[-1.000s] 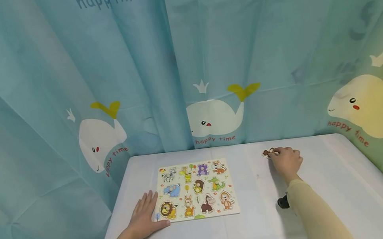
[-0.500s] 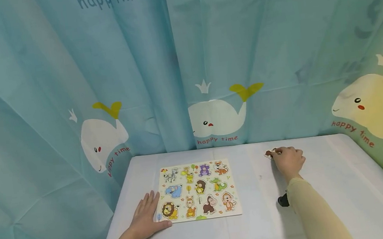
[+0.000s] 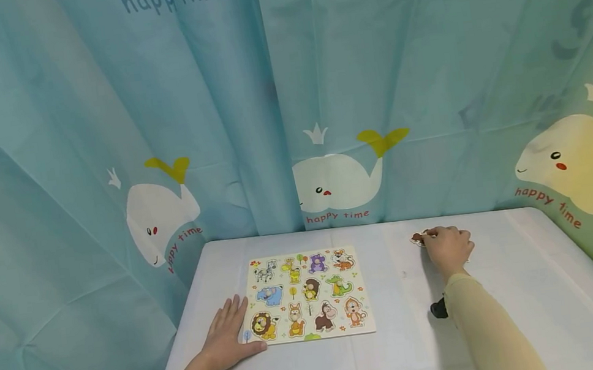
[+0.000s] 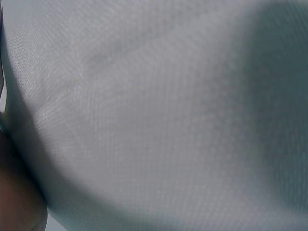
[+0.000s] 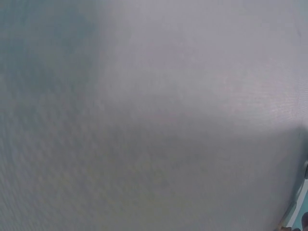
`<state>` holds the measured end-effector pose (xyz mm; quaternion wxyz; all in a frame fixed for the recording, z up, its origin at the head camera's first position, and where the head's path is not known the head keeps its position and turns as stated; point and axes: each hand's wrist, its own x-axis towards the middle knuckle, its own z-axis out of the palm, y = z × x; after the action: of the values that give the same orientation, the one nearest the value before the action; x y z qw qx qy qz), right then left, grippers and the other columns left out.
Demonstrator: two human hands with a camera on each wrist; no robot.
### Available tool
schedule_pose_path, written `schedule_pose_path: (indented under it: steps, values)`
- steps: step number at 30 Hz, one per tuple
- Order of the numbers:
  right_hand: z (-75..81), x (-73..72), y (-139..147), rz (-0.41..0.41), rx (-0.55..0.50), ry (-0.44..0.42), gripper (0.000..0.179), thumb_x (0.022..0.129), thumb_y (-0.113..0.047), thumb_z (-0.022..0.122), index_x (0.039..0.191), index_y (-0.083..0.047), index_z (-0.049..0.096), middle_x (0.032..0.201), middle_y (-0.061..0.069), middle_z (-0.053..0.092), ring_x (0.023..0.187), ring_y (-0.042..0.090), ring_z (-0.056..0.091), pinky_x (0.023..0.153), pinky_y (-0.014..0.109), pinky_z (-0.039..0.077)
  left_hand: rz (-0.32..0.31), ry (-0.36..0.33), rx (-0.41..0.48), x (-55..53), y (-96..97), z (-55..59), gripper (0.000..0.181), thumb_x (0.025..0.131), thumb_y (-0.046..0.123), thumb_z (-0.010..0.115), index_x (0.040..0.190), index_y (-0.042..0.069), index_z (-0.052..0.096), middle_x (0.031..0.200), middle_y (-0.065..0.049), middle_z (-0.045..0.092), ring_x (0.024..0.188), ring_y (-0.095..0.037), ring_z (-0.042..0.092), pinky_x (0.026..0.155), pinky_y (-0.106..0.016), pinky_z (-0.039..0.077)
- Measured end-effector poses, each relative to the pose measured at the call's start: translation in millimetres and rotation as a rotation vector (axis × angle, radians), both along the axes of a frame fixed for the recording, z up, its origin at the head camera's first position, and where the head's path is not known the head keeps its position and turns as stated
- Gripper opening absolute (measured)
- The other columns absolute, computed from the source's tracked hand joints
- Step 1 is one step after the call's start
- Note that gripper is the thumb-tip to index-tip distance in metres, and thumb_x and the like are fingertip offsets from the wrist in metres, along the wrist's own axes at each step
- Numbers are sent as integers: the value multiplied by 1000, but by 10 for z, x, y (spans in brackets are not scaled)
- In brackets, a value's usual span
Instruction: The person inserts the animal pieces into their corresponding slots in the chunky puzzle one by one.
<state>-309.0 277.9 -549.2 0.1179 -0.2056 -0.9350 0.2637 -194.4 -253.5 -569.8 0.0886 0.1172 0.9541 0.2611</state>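
An animal puzzle board (image 3: 367, 300) lies flat on the white table, several coloured animal pieces sitting in it. Against its near left corner rests my left hand (image 3: 225, 340), fingers spread, the thumb along the lower edge. Toward the back right, my right hand (image 3: 450, 250) pinches a small brown-and-white puzzle piece (image 3: 419, 238) low at the tabletop. Part of that piece is hidden under the fingers. Both wrist views are filled mostly by blurred pale cloth; a bit of hand (image 4: 21, 197) shows at the left edge of the left wrist view.
The white table (image 3: 399, 345) reaches back to a blue-green curtain (image 3: 244, 123) printed with whales, which also hangs along both sides. A black wrist device (image 3: 439, 309) sits under the right forearm.
The whole head view has shifted slightly to the right in the picture. Both hands, the board and the pinched piece keep nearly the same places relative to each other.
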Motion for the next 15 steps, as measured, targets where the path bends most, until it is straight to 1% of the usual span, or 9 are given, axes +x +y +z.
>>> schedule_pose_path:
  steps: [3, 8, 11, 15]
  values:
    - [3, -5, 2, -3, 3, 7, 32, 97, -23, 61, 114, 1, 73, 118, 32, 61, 112, 52, 44, 95, 66, 33, 1, 1, 12, -7, -9, -17, 121, 76, 68, 77, 160, -1, 25, 167, -27, 15, 154, -46, 6, 123, -60, 3]
    - [-4, -8, 8, -2, 9, 10, 32, 96, -22, 60, 113, 2, 73, 116, 32, 62, 111, 52, 44, 93, 66, 33, 11, 0, -22, -19, -16, -70, 121, 77, 70, 75, 162, 3, 23, 169, -21, 13, 155, -43, 5, 124, -57, 2]
    - [-6, -3, 4, 0, 12, 1, 33, 96, -22, 60, 112, 3, 73, 115, 32, 62, 110, 52, 44, 93, 66, 34, 9, 2, -20, -17, -13, -65, 122, 76, 71, 75, 162, 2, 22, 169, -22, 13, 155, -44, 4, 124, -57, 2]
    - [-9, -3, 1, -3, 21, -8, 32, 96, -23, 60, 110, 3, 73, 113, 31, 62, 110, 52, 44, 93, 66, 34, -3, 3, -1, -8, -7, -19, 122, 76, 69, 76, 161, -1, 24, 167, -26, 14, 154, -46, 6, 124, -60, 3]
